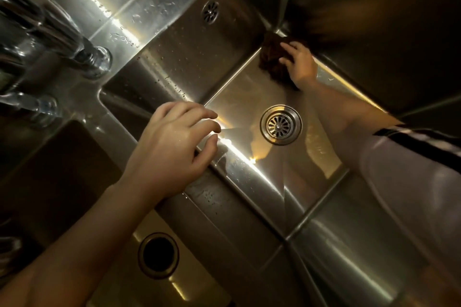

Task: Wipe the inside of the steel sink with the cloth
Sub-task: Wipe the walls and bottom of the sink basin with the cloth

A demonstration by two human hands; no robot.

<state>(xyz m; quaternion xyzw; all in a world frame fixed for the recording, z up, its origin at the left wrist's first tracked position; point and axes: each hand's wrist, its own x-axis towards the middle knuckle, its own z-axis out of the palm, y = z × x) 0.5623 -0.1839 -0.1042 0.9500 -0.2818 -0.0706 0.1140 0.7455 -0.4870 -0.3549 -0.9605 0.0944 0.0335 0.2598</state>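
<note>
The steel sink [239,97] fills the view, its round drain strainer [281,124] near the middle of the floor. A dark brown cloth [270,57] lies bunched in the far right corner of the basin floor. My right hand [300,63] presses down on the cloth with fingers spread over it, arm reaching across the basin. My left hand [172,142] rests on the steel divider [224,197] between two basins, fingers loosely curved, holding nothing.
A chrome faucet and handles [62,40] stand at the upper left on the wet rim. A second basin with a dark open drain hole [158,255] lies at the lower left. An overflow grille [210,12] sits on the back wall.
</note>
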